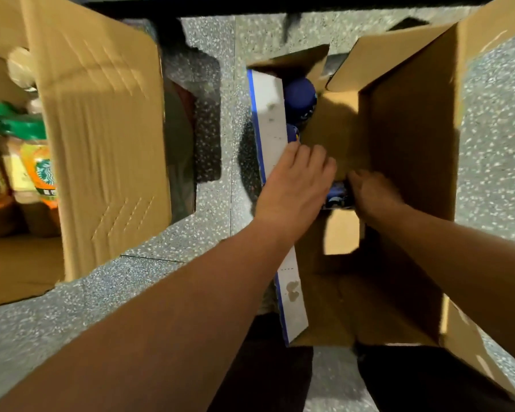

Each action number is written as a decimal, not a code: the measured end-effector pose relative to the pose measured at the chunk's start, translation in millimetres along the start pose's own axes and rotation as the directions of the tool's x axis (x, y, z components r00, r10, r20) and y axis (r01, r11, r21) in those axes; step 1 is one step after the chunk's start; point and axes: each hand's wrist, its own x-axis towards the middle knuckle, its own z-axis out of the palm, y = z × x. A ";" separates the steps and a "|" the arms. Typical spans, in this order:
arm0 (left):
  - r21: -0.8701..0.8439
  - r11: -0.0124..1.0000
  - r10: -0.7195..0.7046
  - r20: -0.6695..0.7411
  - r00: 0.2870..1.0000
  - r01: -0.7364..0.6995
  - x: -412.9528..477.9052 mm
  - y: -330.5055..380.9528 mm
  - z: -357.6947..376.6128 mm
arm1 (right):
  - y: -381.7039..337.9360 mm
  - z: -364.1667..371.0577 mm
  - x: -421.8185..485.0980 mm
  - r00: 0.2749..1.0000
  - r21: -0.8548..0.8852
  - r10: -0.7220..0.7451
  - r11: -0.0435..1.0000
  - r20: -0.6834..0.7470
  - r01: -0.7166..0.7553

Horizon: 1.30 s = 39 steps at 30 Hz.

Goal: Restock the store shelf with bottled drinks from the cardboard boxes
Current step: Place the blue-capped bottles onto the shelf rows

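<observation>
Down on the floor (214,239), in the head view, the open cardboard box (411,120) is holding dark blue bottles (299,95) beside its white flap (269,114). The left hand (295,185) is bending over that flap, the right hand (372,194) is reaching into shadow; whether either is gripping, I cannot tell. Filled bottles are probably feeling heavy, stiff and slick, so the neck is looking the surest hold. Blur is smearing the labelled bottles (39,173) at far left.

left hand (295,185): fingers (317,157) curled downward | right hand (375,194): fingers hidden
</observation>
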 end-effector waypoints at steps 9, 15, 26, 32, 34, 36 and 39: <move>-0.226 0.972 -0.015 0.185 0.983 0.058 -8.5 -6.9 -70.1 | -21.2 -60.5 -89.4 0.991 -0.395 -0.071 0.912 0.112 0.110; -0.351 0.934 0.004 0.182 0.983 0.061 -31.1 -28.4 -190.2 | -10.0 -164.0 -179.4 0.999 -0.421 -0.052 0.905 0.010 0.052; -0.445 0.894 -0.052 0.021 0.998 0.056 -100.5 -54.7 -412.7 | -10.4 -383.1 -350.0 0.959 0.083 -0.043 0.994 -0.281 0.069; -0.451 0.885 -0.142 -0.033 0.989 0.112 -160.4 -46.9 -548.7 | -22.4 -488.2 -472.6 0.895 -0.022 -0.158 0.986 -0.418 0.164; -0.468 0.869 -0.205 -0.039 0.978 0.164 -181.9 -44.7 -596.5 | -24.8 -521.3 -517.8 0.852 -0.070 -0.190 0.981 -0.488 0.179; -0.466 0.869 -0.236 -0.098 0.967 0.165 -204.0 -41.1 -645.2 | -26.5 -552.5 -562.9 0.801 -0.094 -0.209 0.977 -0.561 0.189; -0.416 0.895 -0.254 -0.176 0.951 0.162 -235.5 -29.2 -714.4 | -30.4 -593.5 -631.7 0.721 -0.081 -0.206 0.975 -0.662 0.205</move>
